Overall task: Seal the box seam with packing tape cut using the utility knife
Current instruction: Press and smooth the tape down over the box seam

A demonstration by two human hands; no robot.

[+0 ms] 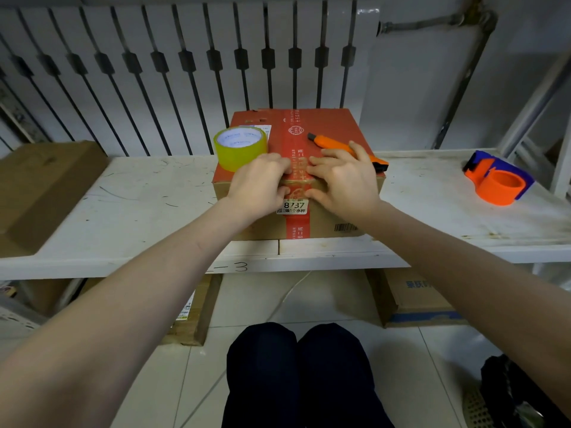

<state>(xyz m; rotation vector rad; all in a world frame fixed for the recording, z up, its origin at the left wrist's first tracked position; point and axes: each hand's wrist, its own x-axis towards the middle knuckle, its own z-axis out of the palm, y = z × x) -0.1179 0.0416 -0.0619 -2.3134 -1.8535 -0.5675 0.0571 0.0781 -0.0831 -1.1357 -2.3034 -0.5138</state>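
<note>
One red-topped cardboard box (335, 126), one roll of packing tape (240, 148), one orange utility knife (335, 144) and one orange-and-blue tape dispenser (499, 182) share a scuffed white shelf (133, 208). The box sits at the middle of the shelf's front edge. The roll stands on the left of the lid and the knife lies on the right, its rear end under the right hand. The dispenser rests well apart at the far right, and a second, plain brown box (40, 186) sits at the left end. A white radiator (185, 57) lines the wall behind. More cardboard boxes stand beneath the shelf on a pale tiled floor (262, 301).

A person's two bare hands meet at the box's near top edge, either side of the red band (298, 134) running down its centre. The left hand (259, 186) and right hand (343, 180) lie flat with nearly straight fingers on the lid. Thumbs press the front face over a glossy patch between them. Neither hand grips anything.
</note>
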